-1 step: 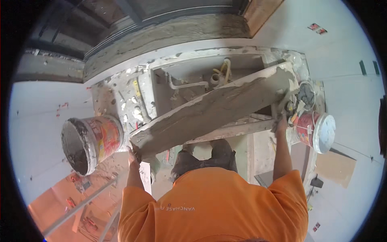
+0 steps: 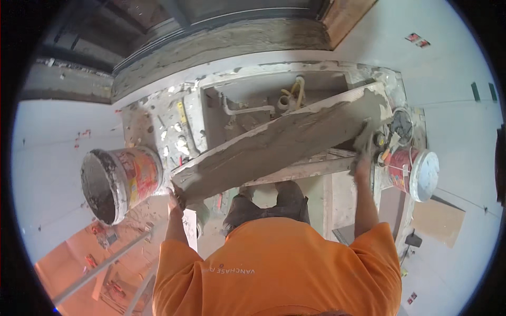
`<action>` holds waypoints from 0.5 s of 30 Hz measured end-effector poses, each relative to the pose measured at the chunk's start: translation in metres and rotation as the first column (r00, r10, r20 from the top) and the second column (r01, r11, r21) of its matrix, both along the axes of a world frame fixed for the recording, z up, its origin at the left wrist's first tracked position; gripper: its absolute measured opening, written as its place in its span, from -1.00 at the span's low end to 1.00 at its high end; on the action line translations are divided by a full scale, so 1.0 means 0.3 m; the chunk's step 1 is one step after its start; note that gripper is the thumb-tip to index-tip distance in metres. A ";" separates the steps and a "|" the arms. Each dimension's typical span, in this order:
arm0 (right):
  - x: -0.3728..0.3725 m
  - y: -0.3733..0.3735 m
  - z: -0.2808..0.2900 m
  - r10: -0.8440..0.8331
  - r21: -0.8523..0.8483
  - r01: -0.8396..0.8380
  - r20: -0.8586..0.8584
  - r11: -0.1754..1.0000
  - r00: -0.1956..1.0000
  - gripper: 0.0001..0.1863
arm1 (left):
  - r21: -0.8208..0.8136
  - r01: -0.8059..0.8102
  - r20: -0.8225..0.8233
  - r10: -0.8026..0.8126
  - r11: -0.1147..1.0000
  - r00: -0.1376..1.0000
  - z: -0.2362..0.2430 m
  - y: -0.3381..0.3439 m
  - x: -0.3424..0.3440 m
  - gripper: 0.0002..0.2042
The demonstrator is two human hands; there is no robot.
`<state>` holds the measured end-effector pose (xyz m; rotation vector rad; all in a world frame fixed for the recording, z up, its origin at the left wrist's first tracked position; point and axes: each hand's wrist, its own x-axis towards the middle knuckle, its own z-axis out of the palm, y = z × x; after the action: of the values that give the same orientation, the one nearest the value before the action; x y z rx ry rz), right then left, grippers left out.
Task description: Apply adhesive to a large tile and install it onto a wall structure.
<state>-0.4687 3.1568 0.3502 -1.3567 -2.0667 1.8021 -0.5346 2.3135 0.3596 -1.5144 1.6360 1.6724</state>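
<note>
Right hand (image 2: 362,165), apparently closed round a trowel (image 2: 363,137), has shifted left, likely mid-smoothing; left hand (image 2: 175,200) grips the mortar-coated slab (image 2: 274,143).

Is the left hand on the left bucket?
No, the left hand is at the left end of the slab, apart from the bucket.

The window (image 2: 247,9) and orange shirt (image 2: 295,263) are cut off by the top and bottom edges, part of the tabletop opening (image 2: 215,126) is hidden by the mortar-coated slab (image 2: 279,138), and the grey thing (image 2: 363,137) at the right hand (image 2: 361,164) is too blurred to be identified.
</note>
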 end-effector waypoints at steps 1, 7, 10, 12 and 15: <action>0.016 -0.113 -0.002 0.063 0.271 -0.088 0.098 0.958 0.993 -0.59 | 0.030 0.046 0.016 -0.046 0.999 0.999 -0.007 -0.011 0.004 -0.07; 0.220 -0.696 0.053 0.588 0.652 -0.464 0.034 0.599 0.808 -0.58 | 0.067 -0.083 -0.005 0.084 0.994 0.996 -0.072 -0.049 0.023 -0.07; 0.243 -0.858 0.138 0.602 0.359 -0.558 -0.013 0.748 0.799 -0.58 | 0.041 -0.061 -0.051 0.063 0.997 0.997 -0.093 -0.091 0.069 -0.10; 0.185 -0.944 0.208 0.392 -0.144 -0.391 -0.023 0.909 0.920 -0.59 | -0.013 -0.094 -0.054 0.093 0.995 0.994 -0.086 -0.152 0.114 -0.11; 0.003 -1.104 0.355 0.482 -0.173 -0.483 -0.051 0.858 0.875 -0.59 | -0.098 -0.299 -0.128 0.286 0.949 0.950 -0.021 -0.287 0.219 -0.11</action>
<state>-0.4677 2.8256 0.4566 -0.9032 -2.4590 2.2208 -0.4689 2.2273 0.3533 -1.8277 1.6551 1.8731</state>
